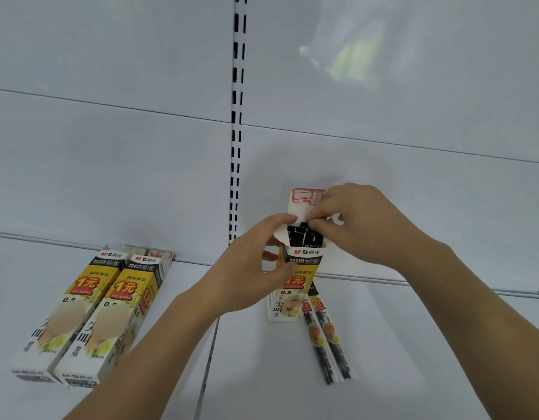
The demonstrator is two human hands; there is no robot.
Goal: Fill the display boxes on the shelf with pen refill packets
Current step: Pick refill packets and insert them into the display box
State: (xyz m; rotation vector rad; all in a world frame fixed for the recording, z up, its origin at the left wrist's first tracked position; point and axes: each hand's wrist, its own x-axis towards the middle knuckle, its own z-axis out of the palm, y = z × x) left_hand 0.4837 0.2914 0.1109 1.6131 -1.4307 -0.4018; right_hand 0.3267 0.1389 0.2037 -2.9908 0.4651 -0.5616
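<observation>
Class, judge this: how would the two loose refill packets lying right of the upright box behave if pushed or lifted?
The refill packets look long, thin and film-wrapped, so probably light and bendy. Lying flat on the shelf, they would likely slide, not roll.

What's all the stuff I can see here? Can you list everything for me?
Open display box: one, white and yellow, upright on the shelf, top flap raised, dark refills inside.
Closed boxes: two, white and yellow, lying side by side at left.
Loose refill packets: two, clear with dark refills, flat on the shelf beside the open box.
Shelf: one, white, with slotted upright behind.
Left hand: grips the open box's side.
Right hand: pinches at the box's mouth.
</observation>
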